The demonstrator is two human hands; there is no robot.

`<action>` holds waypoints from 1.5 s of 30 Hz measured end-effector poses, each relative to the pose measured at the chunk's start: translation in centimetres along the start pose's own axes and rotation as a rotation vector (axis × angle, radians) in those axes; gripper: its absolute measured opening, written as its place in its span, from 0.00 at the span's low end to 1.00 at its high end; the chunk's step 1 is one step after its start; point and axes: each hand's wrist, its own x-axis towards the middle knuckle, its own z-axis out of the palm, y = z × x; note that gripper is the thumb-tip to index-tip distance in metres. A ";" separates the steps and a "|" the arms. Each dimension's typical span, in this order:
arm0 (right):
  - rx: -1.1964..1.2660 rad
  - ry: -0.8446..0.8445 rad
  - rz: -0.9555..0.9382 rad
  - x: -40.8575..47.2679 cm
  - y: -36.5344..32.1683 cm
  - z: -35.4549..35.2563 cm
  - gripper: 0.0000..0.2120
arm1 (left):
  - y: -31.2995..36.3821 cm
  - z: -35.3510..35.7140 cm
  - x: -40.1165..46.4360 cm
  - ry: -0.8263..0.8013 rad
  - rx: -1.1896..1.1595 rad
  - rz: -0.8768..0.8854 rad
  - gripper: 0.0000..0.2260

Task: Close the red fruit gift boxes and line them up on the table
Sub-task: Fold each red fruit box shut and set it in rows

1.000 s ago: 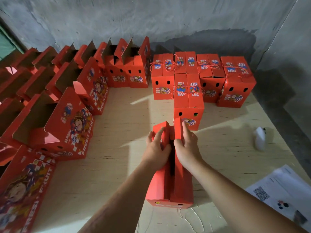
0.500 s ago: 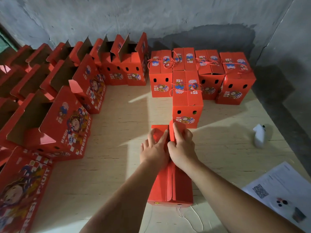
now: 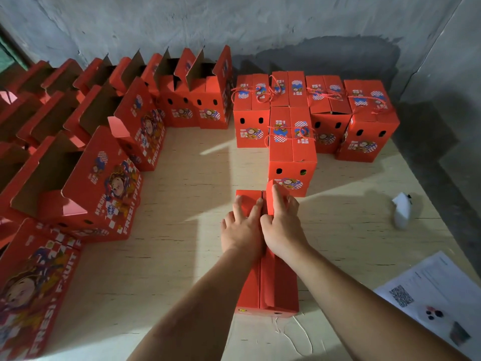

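Both hands lie side by side on top of one red box (image 3: pixel 270 287) that stands on the table (image 3: pixel 182 256) in front of the person. The left hand (image 3: pixel 242 230) lies flat with its fingers straight, pressing the left top flap (image 3: pixel 247 199) down level. The right hand (image 3: pixel 282 227) touches the left one at the thumb side; its fingers reach forward over the right top flap (image 3: pixel 273 204), whose far end stands a little raised, and the thumb lies against the seam between the two flaps. Whether those fingers curl round the flap's edge I cannot tell.

Just beyond this box stands a closed box (image 3: pixel 292 152) with a red-and-white cord across its top, in line with the one under the hands. Behind that, against the wall (image 3: pixel 260 22), stands a row of closed boxes (image 3: pixel 312 108), also tied with cord. To the left of the box being pressed, well apart from it, many open boxes (image 3: pixel 86 178) stand in rows with their flaps up, running back to the wall. To its right, near the table's edge, lies a small white object (image 3: pixel 402 211), and nearer the person a printed sheet (image 3: pixel 429 290) with a square code on it.
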 end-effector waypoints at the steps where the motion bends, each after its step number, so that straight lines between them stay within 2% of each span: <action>1: -0.022 -0.014 0.004 0.0 -0.1 0.0 0.37 | -0.2 0.0 0.1 -0.011 0.034 0.017 0.35; 4: -0.084 -0.036 0.024 -0.2 -0.1 0.1 0.35 | -1.0 -0.5 0.1 -0.084 0.081 0.079 0.39; 6: -0.051 -0.026 0.048 0.1 0.0 -0.1 0.33 | -1.8 -0.8 -0.4 -0.083 0.009 0.160 0.34; 9: 0.002 -0.020 0.083 1.2 0.0 -0.3 0.26 | -3.6 -0.5 -2.1 0.058 -0.208 0.269 0.23; 11: -0.032 -0.020 0.076 1.6 0.1 -0.2 0.26 | -4.2 -0.1 -3.4 0.126 -0.254 0.242 0.21; 15: -0.142 -0.028 0.090 2.0 0.7 0.1 0.31 | -3.1 0.0 -4.9 0.237 -0.201 0.314 0.24; 20: -0.241 -0.032 0.084 2.2 0.2 0.7 0.32 | -3.4 0.2 -4.3 0.244 -0.059 0.394 0.24; 27: -0.365 -0.037 0.083 2.1 -0.1 1.6 0.31 | -3.8 0.4 -3.7 0.224 -0.172 0.425 0.21; 31: -0.417 -0.056 0.077 2.2 0.2 1.5 0.30 | -4.3 -0.7 -4.5 0.182 -0.260 0.464 0.27; 34: -0.508 -0.079 0.054 2.5 0.6 1.4 0.30 | -3.5 -0.5 -6.3 0.135 -0.152 0.383 0.32; 38: -0.528 -0.113 0.054 2.4 0.6 1.7 0.31 | -2.2 0.7 -7.8 0.038 -0.060 0.130 0.29; 42: -0.336 -0.010 -0.032 1.4 1.7 1.2 0.27 | -0.9 0.4 -9.0 0.139 -0.062 0.053 0.31; 45: -0.098 -0.039 -0.078 -0.3 3.2 0.6 0.30 | -1.6 0.1 -9.2 0.113 -0.131 0.074 0.34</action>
